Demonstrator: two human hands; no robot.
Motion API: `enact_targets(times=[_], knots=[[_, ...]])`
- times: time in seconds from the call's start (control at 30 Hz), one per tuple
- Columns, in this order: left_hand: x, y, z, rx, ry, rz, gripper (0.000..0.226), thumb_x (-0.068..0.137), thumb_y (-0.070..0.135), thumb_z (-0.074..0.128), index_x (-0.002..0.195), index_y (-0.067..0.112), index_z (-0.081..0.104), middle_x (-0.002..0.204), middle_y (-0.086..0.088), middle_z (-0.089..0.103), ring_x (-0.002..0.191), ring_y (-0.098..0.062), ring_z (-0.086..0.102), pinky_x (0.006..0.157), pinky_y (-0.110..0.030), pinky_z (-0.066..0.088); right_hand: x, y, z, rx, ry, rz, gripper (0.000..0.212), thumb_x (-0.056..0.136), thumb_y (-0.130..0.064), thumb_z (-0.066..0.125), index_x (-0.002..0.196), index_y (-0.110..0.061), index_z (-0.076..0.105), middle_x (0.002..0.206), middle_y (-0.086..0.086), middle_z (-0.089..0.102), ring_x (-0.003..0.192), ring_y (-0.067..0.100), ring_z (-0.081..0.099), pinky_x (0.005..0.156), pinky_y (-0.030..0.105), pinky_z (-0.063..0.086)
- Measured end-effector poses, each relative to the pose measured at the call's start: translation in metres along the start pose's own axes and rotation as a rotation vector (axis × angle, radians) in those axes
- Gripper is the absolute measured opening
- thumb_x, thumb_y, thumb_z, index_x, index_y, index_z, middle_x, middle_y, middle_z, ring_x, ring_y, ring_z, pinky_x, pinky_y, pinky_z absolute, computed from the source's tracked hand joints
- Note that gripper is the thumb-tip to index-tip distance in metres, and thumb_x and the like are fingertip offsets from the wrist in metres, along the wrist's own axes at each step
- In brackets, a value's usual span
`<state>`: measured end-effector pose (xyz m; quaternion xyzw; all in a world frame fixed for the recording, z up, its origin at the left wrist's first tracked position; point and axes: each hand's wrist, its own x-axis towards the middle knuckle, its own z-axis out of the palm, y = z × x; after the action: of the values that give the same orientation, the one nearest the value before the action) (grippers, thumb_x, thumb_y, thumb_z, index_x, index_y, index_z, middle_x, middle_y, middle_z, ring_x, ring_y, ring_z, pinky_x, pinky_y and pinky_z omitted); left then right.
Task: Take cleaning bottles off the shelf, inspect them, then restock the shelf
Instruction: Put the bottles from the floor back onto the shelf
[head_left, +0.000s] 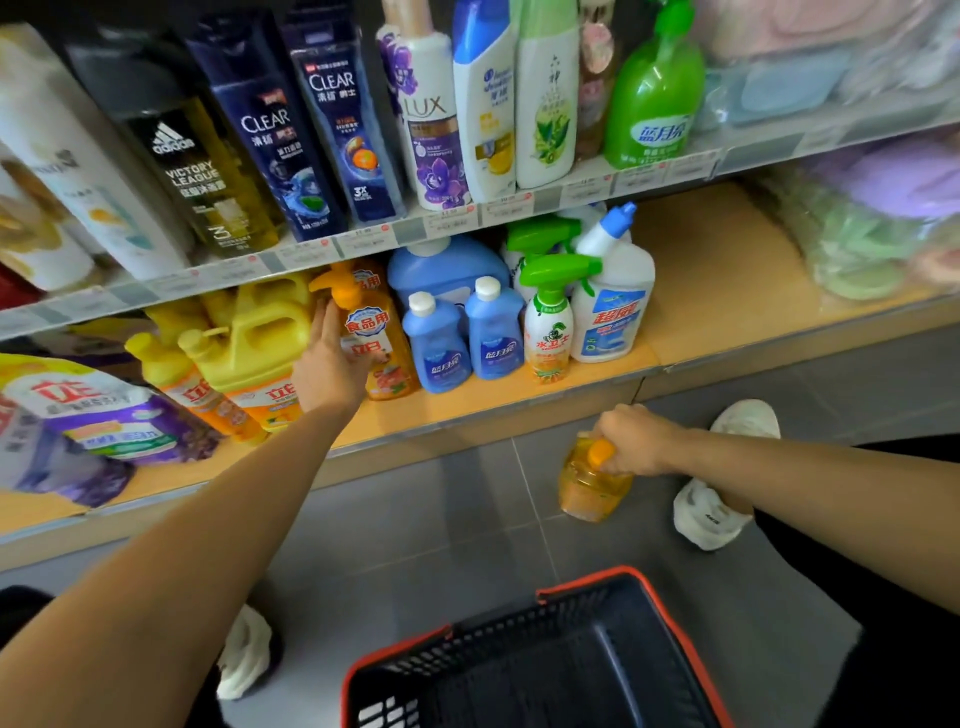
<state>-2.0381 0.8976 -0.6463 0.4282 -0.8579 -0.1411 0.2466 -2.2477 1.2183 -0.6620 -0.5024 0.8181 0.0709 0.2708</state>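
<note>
Gripping one shelf bottle (395, 379), one floor bottle (587, 488)

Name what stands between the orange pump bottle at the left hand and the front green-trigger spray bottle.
Two small white-capped blue bottles, side by side; head view.

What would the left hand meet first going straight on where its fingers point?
Probably the pump spout of the orange plastic dish-soap bottle the left hand holds; depth unclear.
</note>
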Motion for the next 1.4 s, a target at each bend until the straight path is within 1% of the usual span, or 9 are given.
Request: enact_targets(times=[0.2, 0.3, 0.43, 0.57, 0.7, 0.8, 0.97, 1.17, 1.4], knots=[[-0.023, -0.004, 0.001, -0.099, -0.053, 0.01, 0.093, 0.086, 0.039, 0.077, 0.159, 0.022, 0.022, 0.167, -0.003, 0.02, 0.14, -0.029, 0.044, 0.099, -0.049, 0.053, 0.001, -0.015, -0.02, 0.04, -0.014, -0.161, 0.018, 0.084, -0.03, 0.075, 0.093, -0.015, 0.069, 0.094, 0.003, 0.068, 0.088, 0.021, 0.065, 0.078, 0.042, 0.056], [-0.047, -0.002, -0.005, -0.143, -0.029, 0.012, 0.083, 0.087, 0.039, 0.077, 0.155, 0.019, 0.034, 0.164, -0.004, 0.028, 0.12, -0.019, 0.056, 0.091, -0.039, 0.055, 0.001, -0.03, -0.036, 0.111, 0.02, -0.222, 0.016, 0.085, -0.032, 0.074, 0.094, -0.019, 0.07, 0.092, -0.001, 0.067, 0.086, 0.018, 0.063, 0.076, 0.039, 0.056], [-0.076, 0.008, -0.013, -0.313, -0.155, 0.031, 0.06, 0.088, 0.026, 0.077, 0.142, 0.017, 0.052, 0.128, 0.005, 0.055, 0.098, -0.01, 0.061, 0.079, -0.03, 0.058, -0.005, -0.055, -0.059, 0.19, 0.1, -0.297, 0.02, 0.087, -0.032, 0.072, 0.098, -0.015, 0.071, 0.093, 0.001, 0.069, 0.086, 0.017, 0.063, 0.076, 0.037, 0.054], [-0.099, 0.014, -0.015, -0.43, -0.521, 0.064, 0.028, 0.085, 0.028, 0.081, 0.11, 0.019, 0.073, 0.097, 0.01, 0.073, 0.087, -0.005, 0.067, 0.08, -0.033, 0.057, -0.012, -0.082, -0.086, 0.214, 0.175, -0.387, 0.02, 0.088, -0.031, 0.071, 0.086, -0.012, 0.067, 0.081, 0.007, 0.066, 0.077, 0.021, 0.06, 0.069, 0.037, 0.045], [-0.117, 0.02, -0.011, -0.543, -0.712, 0.095, 0.074, 0.072, 0.039, 0.09, 0.136, 0.033, 0.054, 0.117, 0.024, 0.063, 0.105, 0.001, 0.062, 0.082, -0.009, 0.049, -0.011, -0.111, -0.116, 0.184, 0.251, -0.432, 0.019, 0.087, -0.032, 0.071, 0.081, -0.016, 0.066, 0.073, 0.002, 0.063, 0.071, 0.015, 0.056, 0.066, 0.033, 0.043], [-0.117, 0.02, -0.008, -0.689, -0.677, 0.087, 0.094, 0.07, 0.03, 0.093, 0.147, 0.031, 0.039, 0.134, 0.017, 0.06, 0.122, 0.002, 0.057, 0.096, -0.015, 0.049, -0.007, -0.13, -0.138, 0.153, 0.293, -0.491, 0.017, 0.089, -0.035, 0.07, 0.084, -0.018, 0.067, 0.07, -0.003, 0.058, 0.072, 0.014, 0.053, 0.065, 0.03, 0.041], [-0.092, 0.012, -0.02, -0.733, -0.49, 0.041, 0.082, 0.073, 0.024, 0.091, 0.139, 0.035, 0.043, 0.134, 0.012, 0.061, 0.122, -0.005, 0.06, 0.098, -0.028, 0.054, 0.013, -0.149, -0.166, 0.155, 0.369, -0.556, 0.011, 0.09, -0.033, 0.071, 0.084, -0.029, 0.063, 0.067, -0.011, 0.05, 0.074, 0.015, 0.046, 0.067, 0.03, 0.028], [-0.062, -0.007, -0.031, -0.632, -0.342, -0.02, 0.076, 0.069, 0.032, 0.092, 0.134, 0.022, 0.054, 0.126, 0.009, 0.066, 0.114, -0.009, 0.063, 0.097, -0.042, 0.056, 0.044, -0.168, -0.184, 0.195, 0.461, -0.566, 0.031, 0.087, -0.033, 0.075, 0.112, -0.015, 0.072, 0.099, 0.001, 0.071, 0.091, 0.017, 0.061, 0.08, 0.032, 0.046], [-0.039, -0.032, -0.023, -0.505, -0.265, -0.083, 0.08, 0.069, 0.032, 0.092, 0.136, 0.016, 0.051, 0.132, -0.001, 0.063, 0.12, -0.021, 0.059, 0.1, -0.049, 0.052, 0.081, -0.185, -0.175, 0.21, 0.513, -0.527, 0.041, 0.085, -0.035, 0.077, 0.121, -0.018, 0.069, 0.112, 0.002, 0.071, 0.094, 0.014, 0.058, 0.079, 0.031, 0.045]])
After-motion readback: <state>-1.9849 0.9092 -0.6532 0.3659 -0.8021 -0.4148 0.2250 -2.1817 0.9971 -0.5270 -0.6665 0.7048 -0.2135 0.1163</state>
